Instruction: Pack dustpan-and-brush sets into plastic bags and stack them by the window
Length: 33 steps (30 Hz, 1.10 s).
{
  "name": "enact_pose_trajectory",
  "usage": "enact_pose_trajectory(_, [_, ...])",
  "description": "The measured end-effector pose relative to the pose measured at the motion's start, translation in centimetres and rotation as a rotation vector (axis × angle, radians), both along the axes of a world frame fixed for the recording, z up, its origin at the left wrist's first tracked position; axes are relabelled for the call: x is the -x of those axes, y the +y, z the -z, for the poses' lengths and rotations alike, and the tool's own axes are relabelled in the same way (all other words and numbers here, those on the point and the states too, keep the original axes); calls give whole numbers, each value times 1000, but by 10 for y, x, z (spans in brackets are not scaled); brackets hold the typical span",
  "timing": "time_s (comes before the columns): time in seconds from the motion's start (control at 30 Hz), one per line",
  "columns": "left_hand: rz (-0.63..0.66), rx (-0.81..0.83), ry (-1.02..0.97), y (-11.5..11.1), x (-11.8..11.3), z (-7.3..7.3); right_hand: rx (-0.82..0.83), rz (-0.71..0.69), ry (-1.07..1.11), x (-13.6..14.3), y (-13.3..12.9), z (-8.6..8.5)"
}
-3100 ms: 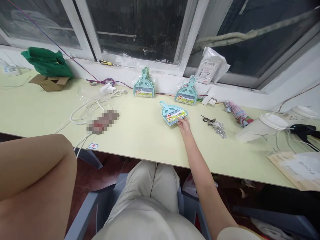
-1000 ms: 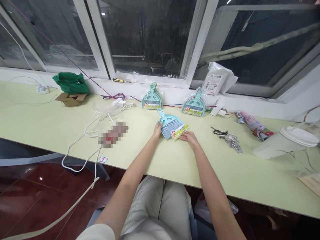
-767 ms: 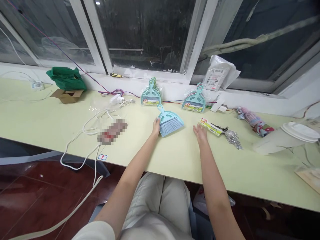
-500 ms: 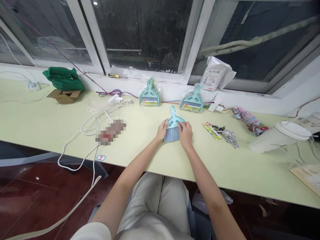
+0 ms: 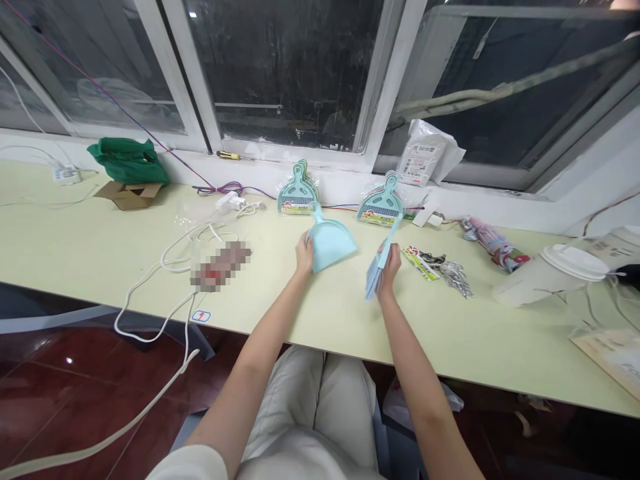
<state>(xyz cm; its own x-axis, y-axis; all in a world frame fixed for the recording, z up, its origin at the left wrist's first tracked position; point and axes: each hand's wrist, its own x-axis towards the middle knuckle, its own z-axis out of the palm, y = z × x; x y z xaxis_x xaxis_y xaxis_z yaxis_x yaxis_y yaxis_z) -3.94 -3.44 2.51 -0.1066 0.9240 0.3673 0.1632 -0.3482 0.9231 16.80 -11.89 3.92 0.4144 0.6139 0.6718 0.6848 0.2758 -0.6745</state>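
Observation:
My left hand (image 5: 304,253) grips the left edge of a light blue dustpan (image 5: 333,243), whose handle points up and away. To the right, a matching hand brush (image 5: 383,260) is turned on its side in my right hand (image 5: 390,268), its bristles toward me. Dustpan and brush are apart, with table surface between them. Behind them, two stacks of wrapped dustpan sets, one left (image 5: 299,190) and one right (image 5: 381,200), lean near the window wall. Right of the brush lie printed card labels (image 5: 420,262) and a bunch of small metal and dark pieces (image 5: 454,279).
White cables (image 5: 163,267) and a blurred-out item (image 5: 220,267) lie on the left. Farther left sits a cardboard box (image 5: 131,194) by a green cloth bag (image 5: 130,162). A lidded white cup (image 5: 555,273) and a wrapped doll-like item (image 5: 493,243) are on the right.
The brush has come off the dustpan. My right hand has moved right with the brush and turned it sideways; my left hand has shifted slightly left, tilting the dustpan.

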Motion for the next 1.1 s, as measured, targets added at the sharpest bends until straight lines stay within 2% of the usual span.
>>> enact_pose_trajectory(0.07, [-126, 95, 121, 7, 18, -1, 87, 102, -134, -18, -1, -2])
enact_pose_trajectory(0.17, [-176, 290, 440, 6, 35, -3, 330, 221, -377, -36, 1, 4])
enact_pose_trajectory(0.23, [-227, 318, 611, 0, 38, -4, 470, 242, -510, -40, 2, 13])
enact_pose_trajectory(0.33, [-342, 287, 683, -7, 35, -5, 586, 261, -622, -35, 2, 23])
enact_pose_trajectory(0.43, [-372, 306, 691, -8, 34, -6, 645, 308, -635, -27, 3, 25])
enact_pose_trajectory(0.53, [-315, 328, 732, -5, 37, -5, 697, 346, -600, -22, 5, 21])
enact_pose_trajectory(0.67, [-149, 343, 860, -4, 37, -4, 832, 340, -500, -23, 7, 14])
enact_pose_trajectory(0.83, [57, 192, 1066, -10, 28, -6, 928, 234, -432, -34, 2, 9])
enact_pose_trajectory(0.9, [90, 142, 1112, -13, 24, -6, 884, 261, -399, -38, 1, 7])
enact_pose_trajectory(1.0, [113, 93, 1141, -17, 16, -6, 718, 286, -323, -35, 2, 2])
enact_pose_trajectory(1.1, [220, 22, 1131, -27, 3, -5, 620, 139, -332, -18, 4, 2])
